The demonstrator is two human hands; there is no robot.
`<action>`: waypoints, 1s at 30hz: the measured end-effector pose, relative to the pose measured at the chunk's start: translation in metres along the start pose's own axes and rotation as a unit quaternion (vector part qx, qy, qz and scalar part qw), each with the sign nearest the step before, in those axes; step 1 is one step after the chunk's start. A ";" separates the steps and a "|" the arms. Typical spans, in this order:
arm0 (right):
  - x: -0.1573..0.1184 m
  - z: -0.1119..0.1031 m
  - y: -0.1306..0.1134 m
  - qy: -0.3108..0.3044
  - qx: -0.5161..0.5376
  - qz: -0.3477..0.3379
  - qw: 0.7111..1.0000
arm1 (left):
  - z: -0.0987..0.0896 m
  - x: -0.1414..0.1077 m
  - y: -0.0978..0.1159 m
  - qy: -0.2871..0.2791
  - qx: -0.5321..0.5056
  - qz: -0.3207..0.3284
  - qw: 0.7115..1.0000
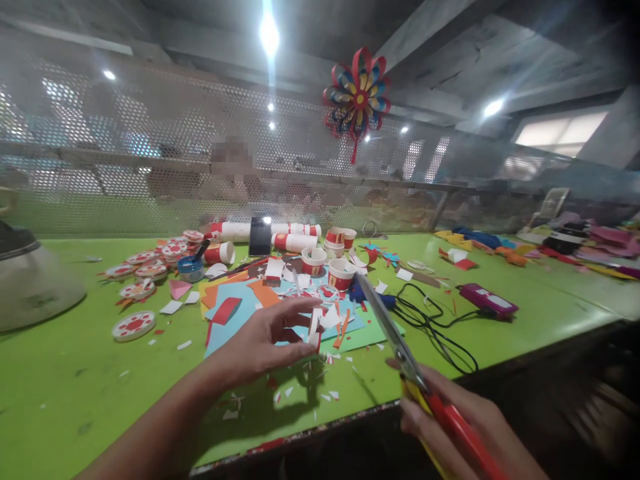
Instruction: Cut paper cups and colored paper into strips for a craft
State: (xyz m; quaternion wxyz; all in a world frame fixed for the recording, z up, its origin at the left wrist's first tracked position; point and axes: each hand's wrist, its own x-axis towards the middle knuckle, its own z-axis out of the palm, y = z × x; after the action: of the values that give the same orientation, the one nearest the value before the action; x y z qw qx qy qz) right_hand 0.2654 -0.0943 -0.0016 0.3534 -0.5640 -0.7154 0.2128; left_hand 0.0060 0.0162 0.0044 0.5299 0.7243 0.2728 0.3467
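Cup piece [316, 329] is pinched between thumb and fingers of left hand [263, 339], over bench [80, 393], inboard of front edge. Scissors [406, 360] are gripped by the handles in right hand [463, 413]. Piece could be dropped or creased if pinched badly; cups [341, 273] knocked or cable [434, 331] nicked if blades are swung carelessly.

Left grip [260, 341] holding paper piece [315, 328], right grip [470, 401] holding scissors [399, 348], cluttered green table [75, 377]
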 end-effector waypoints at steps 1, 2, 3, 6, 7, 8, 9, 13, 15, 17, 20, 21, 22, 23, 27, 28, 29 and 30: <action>0.009 0.001 -0.009 0.030 -0.001 0.000 1.000 | 0.001 0.000 0.001 -0.007 -0.010 -0.001 1.000; 0.019 0.003 -0.018 0.032 0.005 -0.009 0.999 | 0.002 0.001 0.002 -0.013 -0.016 -0.001 1.000; 0.029 0.006 -0.027 0.040 0.015 -0.026 0.999 | 0.004 0.001 0.003 -0.018 -0.020 0.000 1.000; 0.055 0.020 -0.047 0.073 0.081 -0.047 0.993 | 0.006 0.001 0.006 -0.020 -0.003 0.005 1.000; 0.061 0.026 -0.051 0.075 0.107 -0.048 0.990 | 0.006 0.001 0.006 -0.016 0.011 0.008 1.000; 0.066 0.031 -0.053 0.076 0.130 -0.047 0.987 | 0.006 0.001 0.006 -0.013 0.029 0.009 0.999; 0.068 0.036 -0.055 0.076 0.152 -0.046 0.984 | 0.005 0.001 0.006 -0.009 0.047 0.011 0.999; 0.072 0.047 -0.055 0.075 0.201 -0.034 0.976 | 0.003 0.002 0.002 0.001 0.082 0.025 0.996; 0.074 0.050 -0.054 0.072 0.207 -0.026 0.975 | 0.003 0.003 0.000 0.008 0.089 0.037 0.995; 0.076 0.053 -0.052 0.073 0.219 -0.018 0.973 | 0.003 0.003 -0.002 0.016 0.100 0.042 0.994; 0.079 0.058 -0.048 0.085 0.254 -0.020 0.963 | 0.004 0.004 -0.002 0.023 0.116 0.045 0.992; 0.079 0.060 -0.046 0.090 0.261 -0.023 0.961 | 0.004 0.004 -0.002 0.023 0.118 0.046 0.992; 0.080 0.062 -0.044 0.096 0.265 -0.027 0.959 | 0.004 0.004 -0.002 0.021 0.121 0.044 0.992; 0.081 0.064 -0.043 0.103 0.265 -0.030 0.958 | 0.004 0.004 -0.002 0.019 0.122 0.042 0.991; 0.083 0.062 -0.042 0.117 0.246 -0.040 0.961 | 0.003 0.005 -0.006 0.032 0.154 0.046 0.987; 0.084 0.061 -0.042 0.106 0.239 -0.037 0.965 | 0.003 0.005 -0.008 0.036 0.166 0.053 0.984; 0.085 0.059 -0.043 0.092 0.230 -0.030 0.968 | 0.003 0.005 -0.009 0.038 0.176 0.061 0.982; 0.086 0.057 -0.044 0.079 0.222 -0.023 0.972 | 0.003 0.006 -0.010 0.039 0.182 0.069 0.980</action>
State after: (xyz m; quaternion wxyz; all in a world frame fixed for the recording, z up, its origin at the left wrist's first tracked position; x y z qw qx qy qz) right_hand 0.1846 -0.0184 0.0148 0.5302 -0.4697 -0.6327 0.3130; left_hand 0.0115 0.0217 -0.0043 0.3535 0.8115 0.3010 0.3549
